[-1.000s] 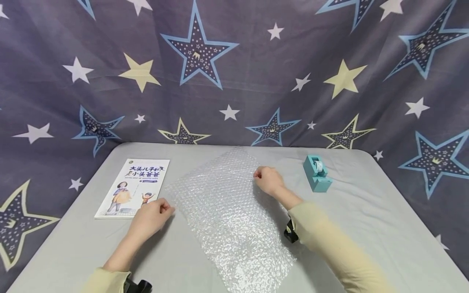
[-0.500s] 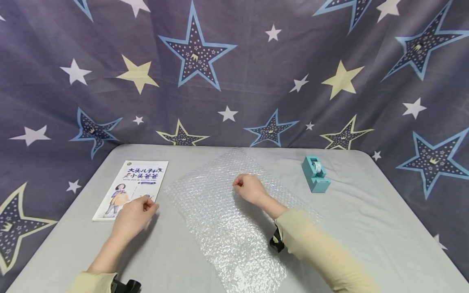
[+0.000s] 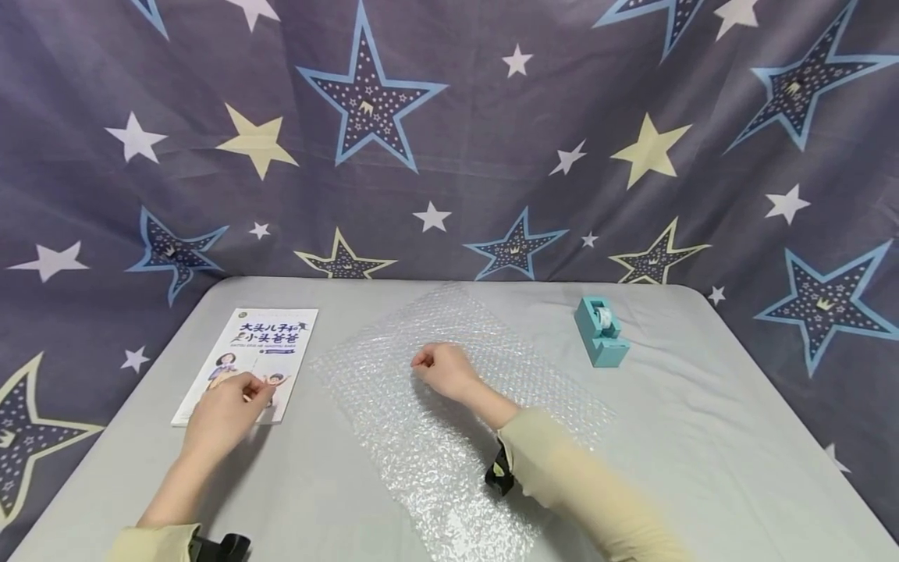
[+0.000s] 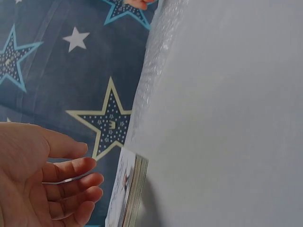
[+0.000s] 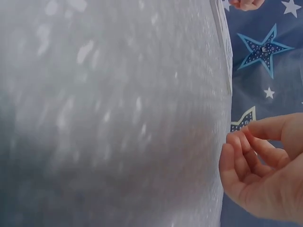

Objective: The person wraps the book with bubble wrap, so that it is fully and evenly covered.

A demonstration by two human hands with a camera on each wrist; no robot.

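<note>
- Left hand (image 3: 223, 417): hovers over the 5-to-7 o'clock end of the book (image 3: 260, 351), fingers towards 1 o'clock. Its grip is relaxed, the fingers loosely bent and holding nothing; the left wrist view shows a gap between hand and book.
- Book: lies flat with its white illustrated cover up, at about 10 o'clock from the bubble wrap (image 3: 421, 437) and just apart from it. Part of its cover is hidden by the hand.
- Right hand (image 3: 449, 371): hangs above the 11 o'clock part of the bubble wrap, fingers towards 10 o'clock, its shadow falling on the sheet. This grip is loosely curled around nothing; thumb and forefinger tips come close, and whether they meet I cannot tell.
- Bubble wrap: a clear sheet spread flat across the middle of the table (image 3: 702, 437), set cornerwise. One corner points to 12 o'clock, near the far edge; its 6 o'clock end runs out of view.
- Tape dispenser (image 3: 602, 334): teal, with a roll in it, at 2 o'clock from the bubble wrap, apart from it.
- Dark curtain (image 3: 463, 140) with stars: behind the table, at 12 o'clock.
- Pale yellow sleeve (image 3: 583, 484): covers the right forearm, with a black wrist device (image 3: 500, 472) at the cuff.
</note>
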